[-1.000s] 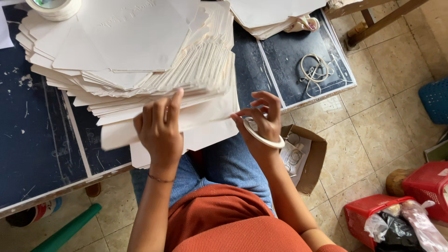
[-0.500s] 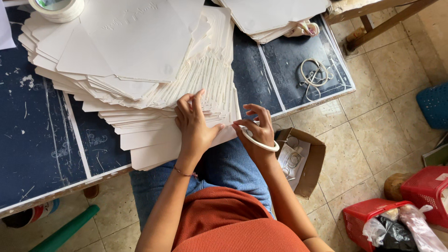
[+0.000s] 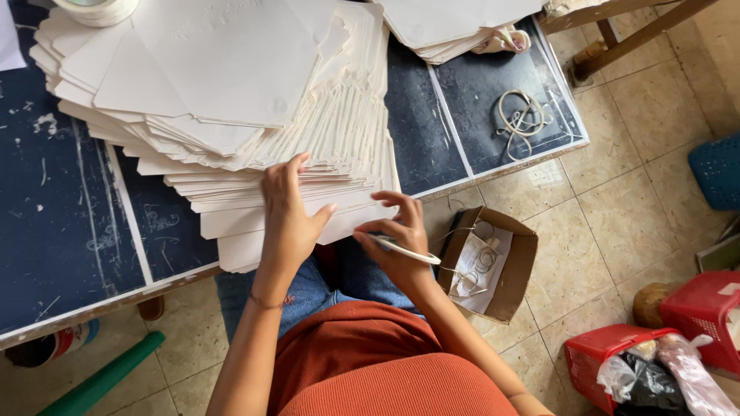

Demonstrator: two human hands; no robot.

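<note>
- Where the big fanned stack of flat white card sheets [image 3: 231,115] overhangs the near edge of the dark blue worktop [image 3: 54,231], the left hand [image 3: 289,219] presses flat against its lowest sheets, fingers spread and upright, gripping nothing.
- The right hand [image 3: 401,243] sits just beside the stack's near right corner, off the worktop edge, with its fingers pinched on a pale rubber band [image 3: 405,250] stretched into a thin loop across them.
- The stack covers most of the worktop's middle, its sheets slipped sideways in steps toward the near edge.
- A roll of white tape [image 3: 96,9] rests at the far left corner of the stack, partly cut off by the frame.
- A second, smaller pile of white sheets [image 3: 455,23] lies at the far right of the worktop, apart from the large stack.
- A loose tangle of pale rubber bands [image 3: 524,119] lies near the worktop's right edge.
- On the tiled floor [image 3: 617,200] just right of the person's knee stands an open brown cardboard box [image 3: 516,270] holding more bands and white paper.
- Further right on the floor are red plastic baskets [image 3: 694,316] with crumpled bags, and a blue crate [image 3: 717,169] at the frame edge.
- A green pole [image 3: 108,377] slants under the worktop's near left side.
</note>
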